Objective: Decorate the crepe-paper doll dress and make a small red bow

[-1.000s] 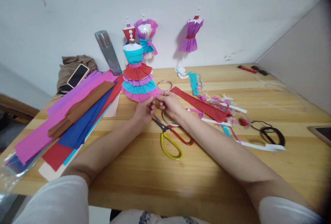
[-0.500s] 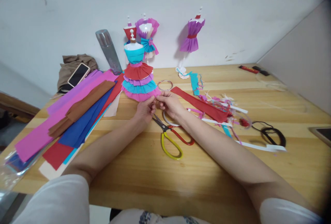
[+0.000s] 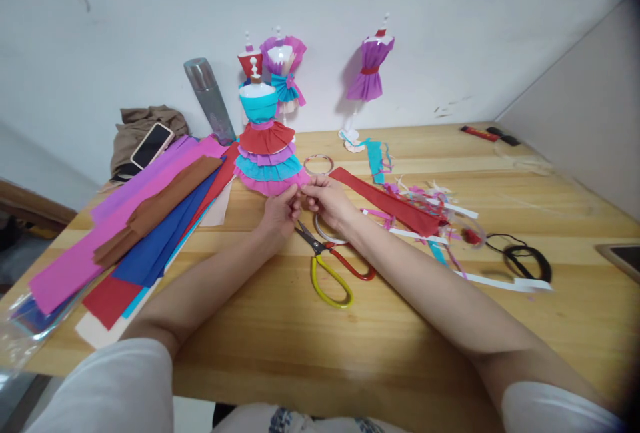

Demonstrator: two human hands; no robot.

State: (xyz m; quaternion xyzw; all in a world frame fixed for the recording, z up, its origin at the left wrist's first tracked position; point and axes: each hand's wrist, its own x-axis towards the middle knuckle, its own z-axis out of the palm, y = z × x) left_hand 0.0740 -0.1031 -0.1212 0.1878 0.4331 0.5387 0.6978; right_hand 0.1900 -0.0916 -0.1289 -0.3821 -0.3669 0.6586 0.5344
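A small white dress form (image 3: 257, 89) stands before me in a teal top and a tiered crepe paper skirt (image 3: 270, 169) of red, purple, teal and pink ruffles. At the skirt's lower right edge, my right hand (image 3: 327, 199) pinches the pink ruffle between thumb and fingers. Just left of it, my left hand (image 3: 283, 211) is closed, fingertips pressed together near the same hem; what it pinches is too small to make out. Below both hands lie open scissors (image 3: 325, 263) with one yellow and one red handle. A roll of tape (image 3: 324, 226) is partly hidden behind my right hand.
Crepe paper strips (image 3: 150, 219) are spread at left, beside a phone (image 3: 153, 146) on brown cloth and a grey bottle (image 3: 210, 99). More dressed forms (image 3: 371, 73) stand by the wall. A red strip (image 3: 385, 201), paper scraps (image 3: 425, 199) and a black cord (image 3: 527, 263) lie at right.
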